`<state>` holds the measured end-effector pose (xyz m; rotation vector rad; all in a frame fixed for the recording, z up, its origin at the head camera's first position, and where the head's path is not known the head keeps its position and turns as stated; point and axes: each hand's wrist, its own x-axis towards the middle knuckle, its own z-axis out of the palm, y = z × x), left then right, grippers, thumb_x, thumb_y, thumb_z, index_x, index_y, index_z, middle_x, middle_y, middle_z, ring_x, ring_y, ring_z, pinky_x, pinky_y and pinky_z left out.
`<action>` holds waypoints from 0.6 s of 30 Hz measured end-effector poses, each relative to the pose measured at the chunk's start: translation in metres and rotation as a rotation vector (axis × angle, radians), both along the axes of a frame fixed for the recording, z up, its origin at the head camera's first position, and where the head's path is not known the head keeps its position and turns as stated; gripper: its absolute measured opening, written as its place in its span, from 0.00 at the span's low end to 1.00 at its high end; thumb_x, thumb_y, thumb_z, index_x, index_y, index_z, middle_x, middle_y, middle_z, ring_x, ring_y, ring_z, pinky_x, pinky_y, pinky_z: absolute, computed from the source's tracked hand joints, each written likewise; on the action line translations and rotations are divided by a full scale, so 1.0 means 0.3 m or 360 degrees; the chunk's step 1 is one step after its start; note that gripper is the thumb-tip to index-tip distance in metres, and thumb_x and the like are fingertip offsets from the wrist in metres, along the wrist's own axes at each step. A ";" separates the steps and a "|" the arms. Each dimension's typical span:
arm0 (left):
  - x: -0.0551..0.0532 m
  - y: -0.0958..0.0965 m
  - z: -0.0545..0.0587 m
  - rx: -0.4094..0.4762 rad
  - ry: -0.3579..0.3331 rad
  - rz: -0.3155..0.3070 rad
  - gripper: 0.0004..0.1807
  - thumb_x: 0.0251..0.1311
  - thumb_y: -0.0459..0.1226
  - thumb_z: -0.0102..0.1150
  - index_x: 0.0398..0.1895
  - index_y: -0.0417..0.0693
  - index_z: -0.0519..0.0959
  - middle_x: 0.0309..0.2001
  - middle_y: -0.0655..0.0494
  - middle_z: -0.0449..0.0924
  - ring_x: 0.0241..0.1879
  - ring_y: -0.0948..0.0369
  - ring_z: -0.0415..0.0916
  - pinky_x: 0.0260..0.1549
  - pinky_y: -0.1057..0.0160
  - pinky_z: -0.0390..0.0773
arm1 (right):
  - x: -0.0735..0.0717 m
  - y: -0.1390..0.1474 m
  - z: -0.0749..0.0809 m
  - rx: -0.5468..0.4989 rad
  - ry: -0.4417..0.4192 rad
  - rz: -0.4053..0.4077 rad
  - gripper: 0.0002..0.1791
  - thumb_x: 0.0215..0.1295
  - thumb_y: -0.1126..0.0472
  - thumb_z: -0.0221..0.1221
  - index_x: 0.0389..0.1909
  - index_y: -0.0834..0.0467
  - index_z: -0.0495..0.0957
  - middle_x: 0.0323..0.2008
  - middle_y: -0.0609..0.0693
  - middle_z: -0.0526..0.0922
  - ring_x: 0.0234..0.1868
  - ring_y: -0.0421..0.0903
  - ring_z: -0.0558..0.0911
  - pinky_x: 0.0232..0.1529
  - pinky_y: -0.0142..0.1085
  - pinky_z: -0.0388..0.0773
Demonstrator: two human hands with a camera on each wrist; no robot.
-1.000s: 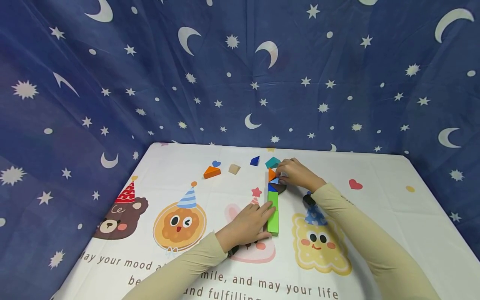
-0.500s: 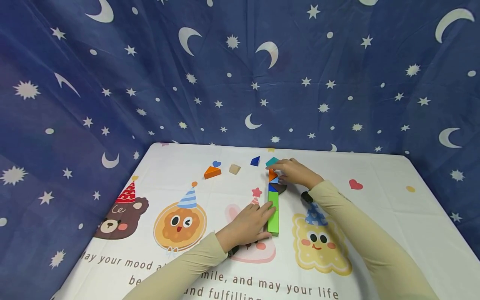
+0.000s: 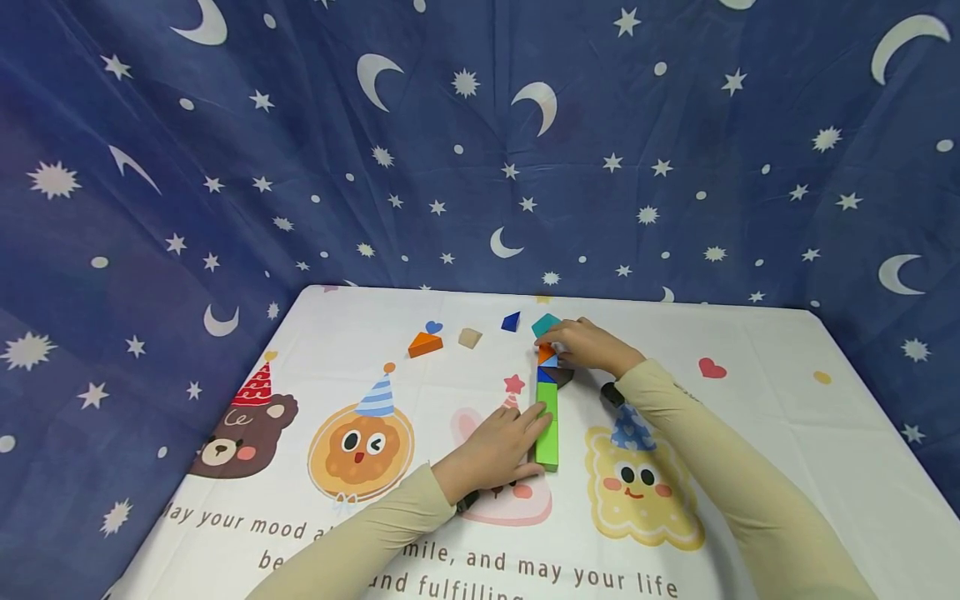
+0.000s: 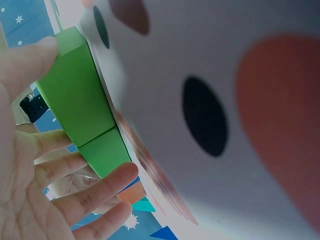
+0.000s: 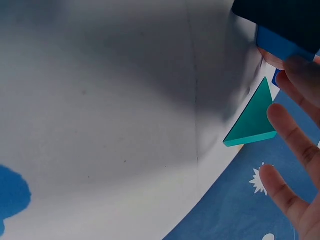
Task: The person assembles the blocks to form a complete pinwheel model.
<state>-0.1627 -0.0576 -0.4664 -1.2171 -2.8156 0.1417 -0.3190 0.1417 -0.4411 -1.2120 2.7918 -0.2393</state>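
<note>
Two green blocks (image 3: 547,446) lie end to end on the table. Beyond them, in the same line, come a blue triangular block (image 3: 543,376), a light blue block (image 3: 552,362) and an orange block (image 3: 545,356). A dark block (image 3: 562,377) juts out to the right. My left hand (image 3: 493,447) lies along the green blocks' left side, its fingers (image 4: 95,195) spread and touching them. At the far end, my right hand (image 3: 596,343) touches the light blue and orange blocks with thumb and index finger; its other fingers (image 5: 287,132) are extended. A teal triangular block (image 5: 256,120) sits just beyond.
Loose blocks lie toward the back: a dark blue one (image 3: 511,322), a beige one (image 3: 469,337) and an orange triangular one (image 3: 425,344). A white cloth (image 3: 772,400) with cartoon prints covers the table. A blue star-patterned curtain (image 3: 420,225) hangs behind its back edge.
My right hand's index finger has stretched from the light blue block to the far end of the orange block, which now sits slightly nearer the row. My left hand stays in place.
</note>
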 end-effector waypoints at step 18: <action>-0.001 0.006 0.005 -0.0017 -0.0037 0.0025 0.41 0.60 0.63 0.46 0.69 0.49 0.58 0.69 0.52 0.60 0.53 0.56 0.72 0.57 0.59 0.70 | 0.005 0.000 0.001 0.0006 0.0005 0.0009 0.24 0.53 0.69 0.64 0.54 0.54 0.78 0.51 0.51 0.82 0.54 0.53 0.78 0.52 0.55 0.71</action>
